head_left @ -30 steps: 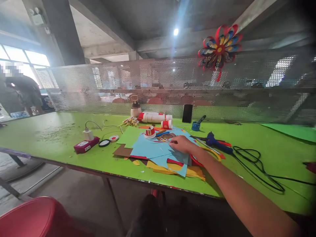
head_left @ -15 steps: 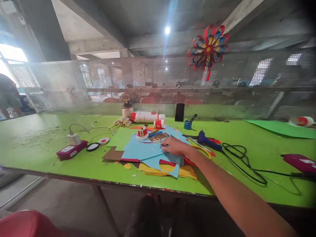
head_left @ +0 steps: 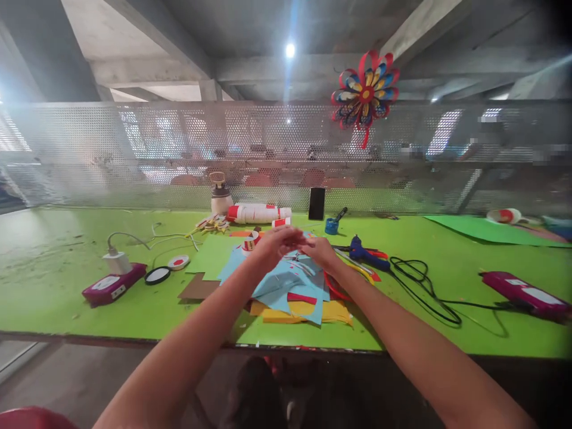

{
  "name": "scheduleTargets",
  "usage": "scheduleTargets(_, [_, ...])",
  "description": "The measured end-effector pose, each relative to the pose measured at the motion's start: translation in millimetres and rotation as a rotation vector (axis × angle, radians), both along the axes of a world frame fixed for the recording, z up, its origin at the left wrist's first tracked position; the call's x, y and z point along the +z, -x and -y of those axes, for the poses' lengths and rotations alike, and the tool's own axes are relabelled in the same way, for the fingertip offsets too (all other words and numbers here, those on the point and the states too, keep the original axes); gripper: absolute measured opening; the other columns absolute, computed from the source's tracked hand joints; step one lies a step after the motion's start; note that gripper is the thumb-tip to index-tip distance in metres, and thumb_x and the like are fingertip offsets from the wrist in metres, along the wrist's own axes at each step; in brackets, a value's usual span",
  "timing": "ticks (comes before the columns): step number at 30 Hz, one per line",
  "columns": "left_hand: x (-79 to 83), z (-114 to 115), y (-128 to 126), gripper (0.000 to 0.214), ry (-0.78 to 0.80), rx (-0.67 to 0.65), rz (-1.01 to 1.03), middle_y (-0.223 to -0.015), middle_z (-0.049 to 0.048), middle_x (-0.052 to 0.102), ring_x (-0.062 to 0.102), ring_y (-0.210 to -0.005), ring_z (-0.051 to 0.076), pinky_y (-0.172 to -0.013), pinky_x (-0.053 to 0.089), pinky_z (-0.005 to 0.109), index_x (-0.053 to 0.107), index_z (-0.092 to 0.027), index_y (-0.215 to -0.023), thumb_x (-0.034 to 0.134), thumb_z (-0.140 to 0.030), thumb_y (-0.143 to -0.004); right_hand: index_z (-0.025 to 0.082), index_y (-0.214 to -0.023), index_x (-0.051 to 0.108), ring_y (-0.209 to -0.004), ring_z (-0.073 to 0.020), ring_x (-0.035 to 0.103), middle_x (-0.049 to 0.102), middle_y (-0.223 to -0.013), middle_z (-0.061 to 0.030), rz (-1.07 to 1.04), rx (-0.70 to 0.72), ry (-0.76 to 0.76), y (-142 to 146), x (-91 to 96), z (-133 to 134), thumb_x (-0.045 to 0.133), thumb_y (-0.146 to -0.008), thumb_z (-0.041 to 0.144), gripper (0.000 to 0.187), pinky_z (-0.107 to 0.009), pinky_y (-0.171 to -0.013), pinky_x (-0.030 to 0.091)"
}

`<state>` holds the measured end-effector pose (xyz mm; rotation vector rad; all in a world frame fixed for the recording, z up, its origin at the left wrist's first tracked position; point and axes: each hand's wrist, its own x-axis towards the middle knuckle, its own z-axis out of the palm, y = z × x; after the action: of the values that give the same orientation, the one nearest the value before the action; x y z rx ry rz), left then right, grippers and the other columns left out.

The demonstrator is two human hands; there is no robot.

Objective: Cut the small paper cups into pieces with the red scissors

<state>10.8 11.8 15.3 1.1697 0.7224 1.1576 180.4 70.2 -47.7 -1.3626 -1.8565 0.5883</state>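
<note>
Left hand (head_left: 277,244), right hand (head_left: 319,250): fingers together, grip indeterminable. Beneath fingers: paper (head_left: 273,285); to their left: cup (head_left: 249,242). Apparent step: two-handed handling; next calls for cup clearance.

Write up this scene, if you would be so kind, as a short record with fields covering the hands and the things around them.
Left hand: over the blue paper, beside the right hand
Right hand: also over the paper
Held items: cannot be made out
Left of paper: power strip with a white plug in it
Right of paper: glue gun
Behind paper: stacked cups lying down, phone standing upright
Upper right: flower against the mesh screen
</note>
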Motion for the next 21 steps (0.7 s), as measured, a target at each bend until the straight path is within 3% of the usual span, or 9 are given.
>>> scheduleTargets(2, [-14.9, -29.7, 0.4, 0.022, 0.058, 0.131, -0.005, -0.093, 0.0137, 0.069, 0.066, -0.085, 0.019, -0.083, 0.053, 0.032, 0.069, -0.008, -0.092, 0.064, -0.029, -0.085, 0.016, -0.119, 0.061, -0.100, -0.0237, 0.064, 0.062, -0.122, -0.0073, -0.034, -0.064, 0.070, -3.6, 4.3, -11.4, 0.062, -0.093, 0.033, 0.032, -0.041, -0.082, 0.056])
scheduleTargets(4, [-33.1, -47.1, 3.5, 0.030, 0.116, 0.199, -0.020, -0.112, 0.0131, 0.064, 0.064, -0.096, 0.022, -0.085, 0.054, 0.039, 0.062, -0.011, -0.112, 0.061, -0.031, -0.090, 0.016, -0.121, 0.060, -0.100, -0.0228, 0.064, 0.062, -0.121, -0.0081, -0.063, -0.112, 0.150, -3.6, 13.9, -26.4, 0.061, -0.094, 0.033, 0.032, -0.042, -0.082, 0.056])
scheduleTargets(5, [-40.8, -51.8, 5.4, 0.036, 0.139, 0.210, -0.028, -0.122, 0.0105, 0.060, 0.062, -0.103, 0.023, -0.086, 0.054, 0.044, 0.057, -0.016, -0.123, 0.059, -0.034, -0.092, 0.016, -0.121, 0.059, -0.100, -0.0225, 0.064, 0.062, -0.121, -0.0084, -0.080, -0.133, 0.187, -1.6, 20.3, -35.4, 0.061, -0.094, 0.033, 0.032, -0.042, -0.083, 0.056])
scheduleTargets(9, [-55.1, -56.1, 11.0, 0.037, 0.152, 0.228, -0.032, -0.125, 0.0107, 0.058, 0.061, -0.106, 0.024, -0.087, 0.054, 0.045, 0.055, -0.017, -0.125, 0.058, -0.035, -0.093, 0.017, -0.123, 0.058, -0.101, -0.0225, 0.064, 0.062, -0.122, -0.0089, -0.158, -0.197, 0.318, 19.2, 44.7, -75.2, 0.060, -0.094, 0.032, 0.033, -0.043, -0.084, 0.055])
scheduleTargets(11, [-55.9, -55.3, 11.2, 0.033, 0.133, 0.226, -0.024, -0.119, 0.0099, 0.062, 0.063, -0.100, 0.022, -0.084, 0.055, 0.043, 0.058, -0.015, -0.120, 0.059, -0.034, -0.092, 0.017, -0.123, 0.058, -0.101, -0.0226, 0.064, 0.062, -0.122, -0.0090, -0.206, -0.226, 0.364, 35.1, 49.6, -92.4, 0.060, -0.094, 0.032, 0.033, -0.043, -0.084, 0.055])
scheduleTargets(13, [-56.2, -54.6, 10.1, 0.019, 0.109, 0.240, -0.007, -0.090, 0.0061, 0.068, 0.064, -0.078, 0.016, -0.073, 0.054, 0.033, 0.066, -0.011, -0.095, 0.065, -0.028, -0.087, 0.017, -0.123, 0.058, -0.101, -0.0225, 0.064, 0.062, -0.122, -0.0090, -0.253, -0.255, 0.400, 51.4, 47.9, -104.3, 0.060, -0.094, 0.032, 0.033, -0.043, -0.084, 0.056])
scheduleTargets(16, [-56.5, -53.7, 9.0, 0.016, 0.085, 0.266, 0.041, -0.059, 0.0014, 0.063, 0.059, -0.057, 0.013, -0.061, 0.048, 0.025, 0.065, -0.012, -0.068, 0.073, -0.024, -0.075, 0.017, -0.123, 0.058, -0.101, -0.0225, 0.064, 0.061, -0.122, -0.0090, -0.321, -0.272, 0.421, 69.9, 39.2, -111.8, 0.060, -0.094, 0.032, 0.033, -0.043, -0.084, 0.056])
scheduleTargets(21, [-55.5, -52.3, 12.4, 0.014, 0.103, 0.274, 0.114, -0.059, 0.0022, 0.064, 0.061, -0.057, 0.013, -0.060, 0.049, 0.026, 0.065, -0.013, -0.068, 0.074, -0.024, -0.071, 0.017, -0.124, 0.058, -0.102, -0.0228, 0.064, 0.061, -0.123, -0.0092, -0.418, -0.226, 0.393, 67.7, 35.6, -102.9, 0.060, -0.094, 0.032, 0.033, -0.044, -0.085, 0.055])
